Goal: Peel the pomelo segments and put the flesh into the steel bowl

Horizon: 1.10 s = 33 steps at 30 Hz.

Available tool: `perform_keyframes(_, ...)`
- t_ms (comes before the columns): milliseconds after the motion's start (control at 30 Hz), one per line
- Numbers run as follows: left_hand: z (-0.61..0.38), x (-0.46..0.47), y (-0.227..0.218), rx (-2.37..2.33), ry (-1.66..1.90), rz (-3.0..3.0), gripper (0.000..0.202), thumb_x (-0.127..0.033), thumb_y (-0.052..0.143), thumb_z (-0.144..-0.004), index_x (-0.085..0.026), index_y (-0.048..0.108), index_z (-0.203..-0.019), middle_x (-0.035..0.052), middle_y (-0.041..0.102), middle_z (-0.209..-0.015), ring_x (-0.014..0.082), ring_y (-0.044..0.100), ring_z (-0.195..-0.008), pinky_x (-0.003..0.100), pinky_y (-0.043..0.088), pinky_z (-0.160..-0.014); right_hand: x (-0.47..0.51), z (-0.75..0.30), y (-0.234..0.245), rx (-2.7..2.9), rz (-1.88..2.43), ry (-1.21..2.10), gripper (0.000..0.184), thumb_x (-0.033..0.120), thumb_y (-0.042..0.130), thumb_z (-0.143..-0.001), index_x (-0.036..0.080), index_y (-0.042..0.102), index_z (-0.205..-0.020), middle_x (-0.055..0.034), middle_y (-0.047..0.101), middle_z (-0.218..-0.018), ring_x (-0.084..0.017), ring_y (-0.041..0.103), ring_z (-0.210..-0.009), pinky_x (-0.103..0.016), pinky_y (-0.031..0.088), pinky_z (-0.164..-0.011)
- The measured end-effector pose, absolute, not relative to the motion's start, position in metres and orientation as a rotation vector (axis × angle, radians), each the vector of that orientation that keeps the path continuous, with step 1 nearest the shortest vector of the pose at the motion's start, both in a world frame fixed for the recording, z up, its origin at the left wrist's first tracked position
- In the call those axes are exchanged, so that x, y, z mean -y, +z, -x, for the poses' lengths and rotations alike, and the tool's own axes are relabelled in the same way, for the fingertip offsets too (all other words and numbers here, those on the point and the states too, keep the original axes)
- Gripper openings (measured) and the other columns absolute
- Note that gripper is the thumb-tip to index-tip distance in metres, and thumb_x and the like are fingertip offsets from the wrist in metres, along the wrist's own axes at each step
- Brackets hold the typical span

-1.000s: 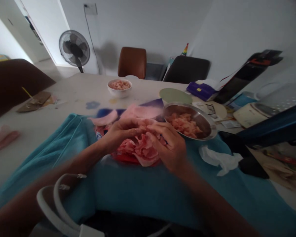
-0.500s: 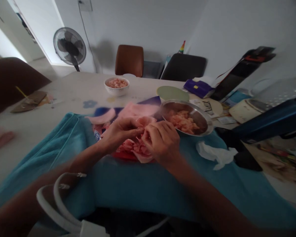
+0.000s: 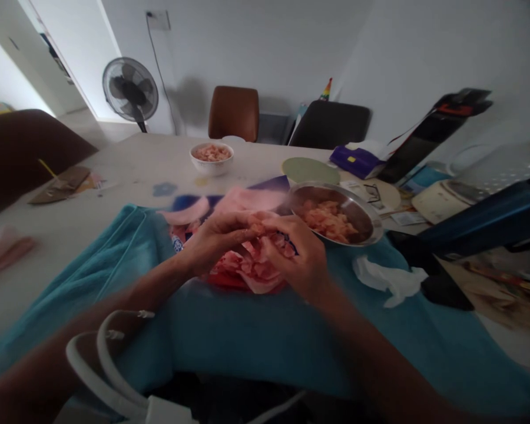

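Observation:
In front of me my left hand point(image 3: 223, 235) and my right hand point(image 3: 302, 250) meet. Both are closed, thumbs against fingers, on a small orange-pink piece of pomelo flesh point(image 3: 257, 227). Fingers partly hide it. Right below lies a heap of torn pink pomelo membrane point(image 3: 256, 268) on red and blue printed wrapping. Thick pink pomelo peel point(image 3: 247, 200) is piled just behind the hands, with a curved strip to the left. Close to my right hand a steel bowl point(image 3: 373, 227) holds loose pomelo flesh point(image 3: 329, 219).
A teal towel point(image 3: 229, 335) covers the table's near side. Farther back stand a white bowl point(image 3: 212, 168) of pomelo flesh and a green round mat point(image 3: 310, 169). A crumpled tissue point(image 3: 391, 277) and a blue bottle point(image 3: 490, 215) lie right. White cables point(image 3: 108, 365) hang in front of me.
My right hand's fingers have opened out and turned, so more of the pomelo piece and the heap below shows. The view has shifted slightly; the bowls have stayed put.

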State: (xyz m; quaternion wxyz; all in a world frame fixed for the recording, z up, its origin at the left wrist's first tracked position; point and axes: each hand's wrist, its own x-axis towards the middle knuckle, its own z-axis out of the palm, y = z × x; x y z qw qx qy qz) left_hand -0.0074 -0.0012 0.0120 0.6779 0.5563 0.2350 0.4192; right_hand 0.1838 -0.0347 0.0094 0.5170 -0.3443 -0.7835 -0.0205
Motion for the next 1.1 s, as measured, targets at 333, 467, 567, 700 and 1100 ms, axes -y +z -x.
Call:
perform_keyframes(333, 0.0075, 0.0013, 0.0069, -0.668, 0.989, -1.41, 0.025, -0.035, 0.082, -0.082, -0.014, 0.073, -0.093, 0.0033, 0.073, -0.088, 0.0125, 0.072, -0.073, 0.024, 0.064, -0.067, 0.0343, -0.1831, 0.0063, 1.95, 0.837, -0.234, 0.011, 0.013, 0.061, -0.099, 0.02, 0.068, -0.102, -0.0066, 0.074, -0.097, -0.02, 0.072, -0.09, -0.036, 0.06, -0.079)
perform_keyframes(467, 0.0068, 0.0013, 0.0068, -0.749, 1.022, -1.504, 0.023, -0.033, 0.082, -0.081, -0.014, 0.074, -0.09, 0.0029, 0.073, -0.083, 0.0118, 0.071, -0.069, 0.023, 0.064, -0.066, 0.0344, -0.1821, 0.0063, 1.988, 0.851, -0.354, 0.01, 0.01, 0.06, -0.098, 0.018, 0.064, -0.094, -0.0064, 0.073, -0.091, -0.019, 0.069, -0.083, -0.034, 0.057, -0.074)
perform_keyframes(567, 0.0076, 0.0007, 0.0066, -0.776, 1.01, -1.513, 0.022, -0.032, 0.081, -0.081, -0.013, 0.074, -0.09, 0.0032, 0.074, -0.083, 0.0121, 0.072, -0.069, 0.022, 0.063, -0.065, 0.0342, -0.1829, 0.0076, 2.034, 0.839, -0.412, 0.013, 0.01, 0.058, -0.098, 0.018, 0.063, -0.09, -0.006, 0.072, -0.087, -0.019, 0.067, -0.081, -0.034, 0.054, -0.073)
perform_keyframes(700, 0.0073, 0.0009, 0.0088, -0.756, 0.976, -1.472, 0.022, -0.032, 0.081, -0.079, -0.013, 0.073, -0.087, 0.0022, 0.073, -0.079, 0.0116, 0.071, -0.068, 0.023, 0.064, -0.065, 0.0334, -0.1844, 0.0091, 2.058, 0.838, -0.449, 0.016, 0.012, 0.057, -0.099, 0.02, 0.062, -0.087, -0.0044, 0.072, -0.084, -0.018, 0.065, -0.078, -0.033, 0.052, -0.073)
perform_keyframes(1100, 0.0136, -0.0016, 0.0066, -0.885, 0.931, -1.686, 0.017, -0.03, 0.078, -0.083, -0.015, 0.077, -0.09, 0.0056, 0.076, -0.083, 0.0141, 0.071, -0.073, 0.023, 0.06, -0.065, 0.0333, -0.1855, 0.0057, 2.181, 0.859, -0.582, 0.023, 0.011, 0.052, -0.1, 0.019, 0.063, -0.082, -0.0052, 0.067, -0.078, -0.019, 0.061, -0.075, -0.035, 0.049, -0.071)
